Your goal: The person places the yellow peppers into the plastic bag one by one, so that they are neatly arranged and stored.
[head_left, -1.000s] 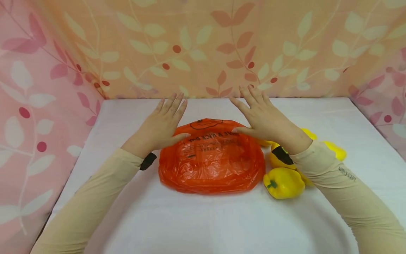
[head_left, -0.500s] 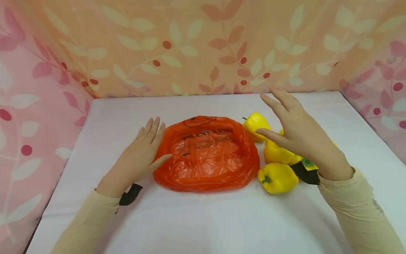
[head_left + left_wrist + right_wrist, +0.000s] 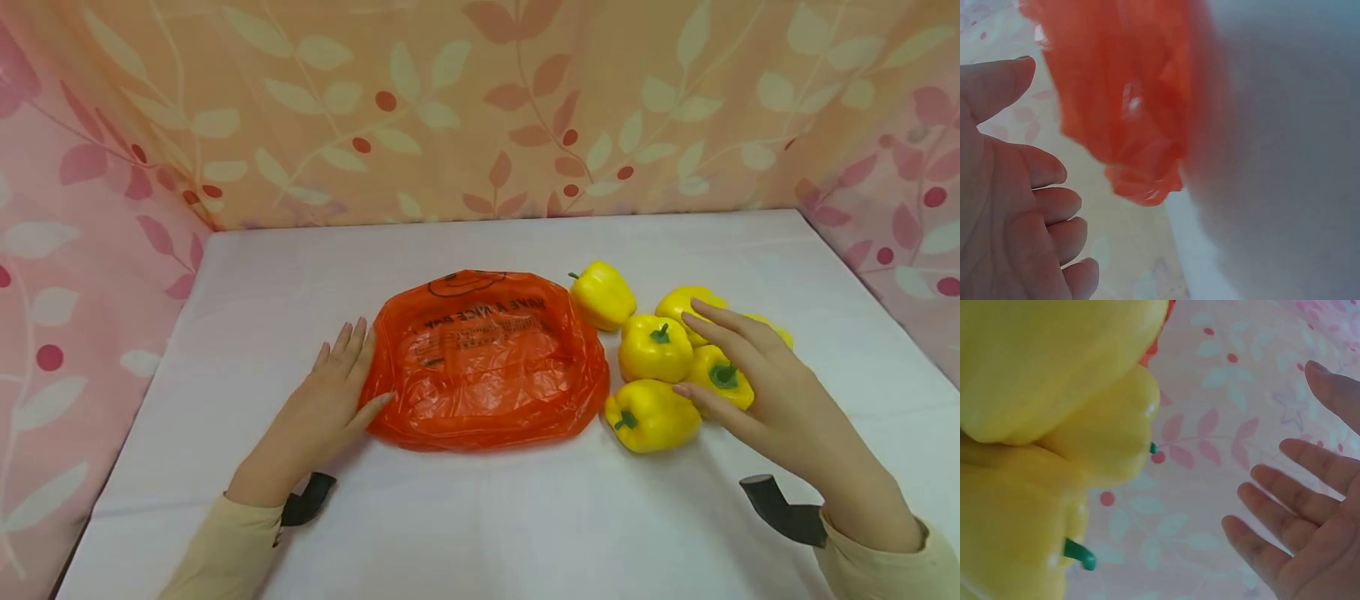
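An orange-red plastic bag (image 3: 487,375) with black print lies on the white table, its edges crumpled. By its left edge is my left hand (image 3: 315,417), fingers extended; the left wrist view shows a gap between the fingertips and the bag (image 3: 1129,94). Several yellow bell peppers with green stems sit in a cluster right of the bag, among them a front one (image 3: 652,417) and a back one (image 3: 602,296). Over the cluster's right side hovers my right hand (image 3: 780,408), fingers spread and holding nothing. In the right wrist view a pepper (image 3: 1016,519) appears apart from the fingers.
The white tabletop (image 3: 480,533) stretches in front of the bag and the peppers. A leaf-patterned cloth (image 3: 465,108) stands along the back edge, with pink patterned cloth (image 3: 60,292) at the left side. Black wrist mounts (image 3: 783,512) stick out under the hands.
Both hands have come back toward the front and spread apart, the left to the bag's left edge, the right over the peppers. The bag and peppers have stayed in place while the view shifted slightly.
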Available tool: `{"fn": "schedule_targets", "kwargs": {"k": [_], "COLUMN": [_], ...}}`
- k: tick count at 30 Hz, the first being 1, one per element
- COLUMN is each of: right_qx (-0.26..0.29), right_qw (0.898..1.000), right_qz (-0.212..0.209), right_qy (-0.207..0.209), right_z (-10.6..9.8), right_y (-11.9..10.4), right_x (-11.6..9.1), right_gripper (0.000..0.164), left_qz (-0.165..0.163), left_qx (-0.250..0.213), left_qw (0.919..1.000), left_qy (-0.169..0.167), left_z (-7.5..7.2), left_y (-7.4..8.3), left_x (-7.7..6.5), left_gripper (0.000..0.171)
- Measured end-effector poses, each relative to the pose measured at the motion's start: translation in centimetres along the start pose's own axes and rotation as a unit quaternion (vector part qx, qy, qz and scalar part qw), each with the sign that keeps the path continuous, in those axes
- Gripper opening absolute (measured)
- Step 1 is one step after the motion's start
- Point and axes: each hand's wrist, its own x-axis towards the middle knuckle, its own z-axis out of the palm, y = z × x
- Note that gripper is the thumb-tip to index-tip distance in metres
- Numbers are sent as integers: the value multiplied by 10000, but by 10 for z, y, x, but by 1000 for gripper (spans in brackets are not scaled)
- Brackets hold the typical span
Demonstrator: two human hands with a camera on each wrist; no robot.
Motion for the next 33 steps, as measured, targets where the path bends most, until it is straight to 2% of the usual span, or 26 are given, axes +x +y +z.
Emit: {"fn": "schedule_targets", "kwargs": {"k": [3,7,10,12,16,26,29,33], "right_qx": [119,407,533,523,466,615,562,328], "right_qw": [9998,9985,9975,9975,9975,9971,9975,9987], "right_qz": [-172,-312,-219,-75,193,139,29,-157], "right_qy": [38,-192,-400,-461,-500,-435,-428,-344], "right_z": [7,19,28,33,40,51,54,57], "right_y": [-1,-3,-3,-2,-1,2,4,4], "right_x": [-10,-24,-32,-35,-37,-38,-38,-37], "right_gripper": [67,65,57,59,79,78,68,73], "left_qz": [-32,-61,-98,-146,-214,-161,-177,-178], "left_qx": [-17,-73,-122,-140,-159,-199,-177,-178], "left_qw": [10000,10000,9999,9998,9996,9996,9996,9996], "left_qy": [-12,26,36,22,-26,-117,-120,-160], "left_z": [4,8,10,11,14,23,23,22], "left_y": [0,-1,-1,-2,-3,-4,-3,-3], "left_x": [0,1,1,1,1,-1,-2,-1], "left_gripper": [77,71,69,69,70,67,66,67]}}
